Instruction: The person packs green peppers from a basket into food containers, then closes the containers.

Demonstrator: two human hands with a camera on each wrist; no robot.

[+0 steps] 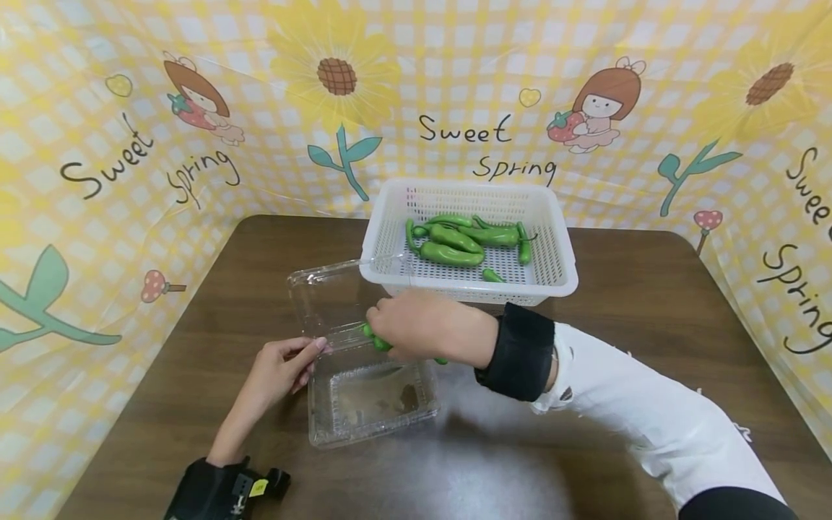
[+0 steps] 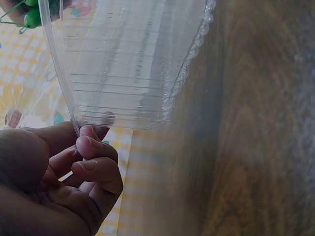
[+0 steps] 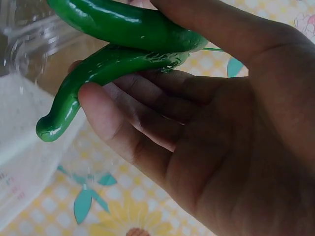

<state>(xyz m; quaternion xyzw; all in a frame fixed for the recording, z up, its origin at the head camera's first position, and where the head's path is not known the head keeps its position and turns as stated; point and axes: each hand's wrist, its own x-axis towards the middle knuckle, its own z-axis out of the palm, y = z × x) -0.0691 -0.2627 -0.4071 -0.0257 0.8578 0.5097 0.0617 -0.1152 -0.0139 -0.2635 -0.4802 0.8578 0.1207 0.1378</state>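
Head view: my right hand (image 1: 416, 326), frame centre, grips two green peppers (image 3: 118, 44) over the clear clamshell box (image 1: 370, 393), whose tray looks empty, so packing has barely begun. My left hand (image 1: 282, 368) pinches the box's left edge. About six peppers (image 1: 464, 242) wait in the one white basket (image 1: 562, 249), top centre on the table (image 1: 650, 325).

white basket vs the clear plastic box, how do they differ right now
The white basket is opaque, perforated and lidless; the clear plastic box is see-through with its hinged lid open. The basket holds green peppers; the box looks empty. The left hand touches only the box. Both sit on the table.
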